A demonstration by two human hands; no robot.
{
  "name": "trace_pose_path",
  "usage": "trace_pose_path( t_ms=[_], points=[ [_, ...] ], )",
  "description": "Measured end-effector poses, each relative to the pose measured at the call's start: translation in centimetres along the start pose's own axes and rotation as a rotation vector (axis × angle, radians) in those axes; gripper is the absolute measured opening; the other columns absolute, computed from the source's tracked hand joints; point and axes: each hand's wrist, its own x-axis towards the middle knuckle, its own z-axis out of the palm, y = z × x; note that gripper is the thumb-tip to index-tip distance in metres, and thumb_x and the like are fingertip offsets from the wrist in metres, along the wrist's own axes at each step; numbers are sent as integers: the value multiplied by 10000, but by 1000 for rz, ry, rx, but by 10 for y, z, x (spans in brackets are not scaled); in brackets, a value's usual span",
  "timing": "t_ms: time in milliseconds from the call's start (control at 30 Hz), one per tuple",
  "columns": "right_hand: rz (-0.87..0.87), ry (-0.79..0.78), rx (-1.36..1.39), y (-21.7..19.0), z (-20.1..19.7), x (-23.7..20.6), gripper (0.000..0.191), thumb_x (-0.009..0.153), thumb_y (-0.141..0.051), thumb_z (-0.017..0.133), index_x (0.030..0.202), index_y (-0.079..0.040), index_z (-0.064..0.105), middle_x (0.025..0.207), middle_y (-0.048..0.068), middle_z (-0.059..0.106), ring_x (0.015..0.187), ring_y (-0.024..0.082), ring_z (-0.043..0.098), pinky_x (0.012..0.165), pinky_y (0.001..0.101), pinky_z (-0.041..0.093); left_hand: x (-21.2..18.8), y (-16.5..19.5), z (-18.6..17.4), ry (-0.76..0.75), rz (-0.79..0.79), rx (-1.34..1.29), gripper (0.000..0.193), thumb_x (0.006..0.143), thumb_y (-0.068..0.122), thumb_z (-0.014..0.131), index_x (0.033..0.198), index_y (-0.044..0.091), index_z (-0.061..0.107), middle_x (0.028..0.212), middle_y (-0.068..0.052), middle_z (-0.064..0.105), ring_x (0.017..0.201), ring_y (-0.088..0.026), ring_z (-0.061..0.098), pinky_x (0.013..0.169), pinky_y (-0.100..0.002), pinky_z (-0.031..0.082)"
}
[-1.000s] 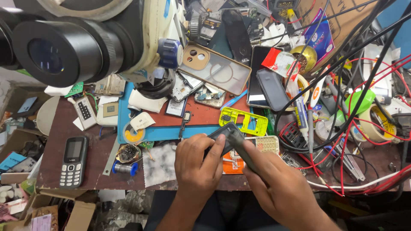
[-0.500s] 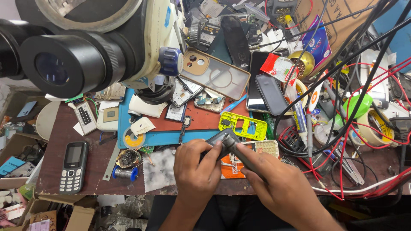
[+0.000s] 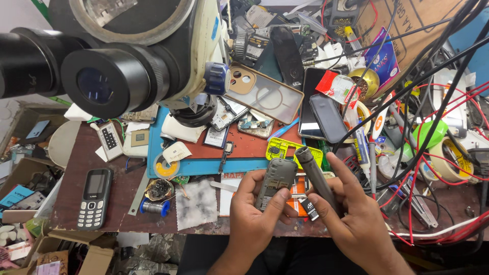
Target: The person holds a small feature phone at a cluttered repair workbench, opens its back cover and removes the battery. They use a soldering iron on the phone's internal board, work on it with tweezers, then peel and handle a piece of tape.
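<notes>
The left hand [image 3: 254, 216] held a small grey phone [image 3: 275, 182] by its lower half, thumb across the near face and fingers curled behind, so the hand was clamped on it. The phone stood nearly upright, back toward the camera, above the front edge of the tabletop [image 3: 102, 153] and just in front of a yellow part [image 3: 285, 147]. The right hand [image 3: 351, 219] was closed round a dark grey tool [image 3: 316, 175], a thick pen-shaped driver, with the index finger stretched along its side and the thumb pressing from below. The tool's blunt upper end pointed up and away, just beside the phone's top right corner; whether the two touched could not be told.

To do this well, it seemed best to keep the phone pinched low and firm so it could not twist, and to brace the right wrist against the left so that the tool moved in small, controlled amounts. The tabletop edge lay close below, so any loose piece could easily drop off it; working over the blue mat [image 3: 204, 165] looked safer.

Both forearms came in from the bottom of the view, wrists close together, the left bent slightly inward and the right angled up to the left. A microscope [image 3: 132, 66] loomed at upper left, and a black keypad phone [image 3: 94, 198] lay well apart to the left.
</notes>
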Motion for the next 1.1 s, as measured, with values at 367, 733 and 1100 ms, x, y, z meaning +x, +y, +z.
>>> trace_pose_path(
  t_ms=[367,733,1100],
  points=[
    [-265,366,718,-8,-19,5,546,1127,-328,447,1575,-151,190,904,89,647,570,113,572,527,258,512,10,-16,-21,259,104,-269,218,1064,200,596,1119,-10,578,820,-63,622,542,-86,563,394,-248,435],
    [233,41,206,4,-31,20,689,938,-207,557,1600,-169,370,952,115,706,688,185,621,554,300,515,19,-7,-22,246,237,-155,427,981,108,524,1381,32,395,1015,-162,691,732,-165,689,657,-318,602],
    [578,-187,-1018,-24,-108,23,521,873,-499,654,1382,-399,613,1037,101,776,971,334,739,863,472,578,27,-34,-37,318,171,4,422,947,164,645,1315,40,481,833,-85,652,595,-120,642,399,-259,491]
  ],
)
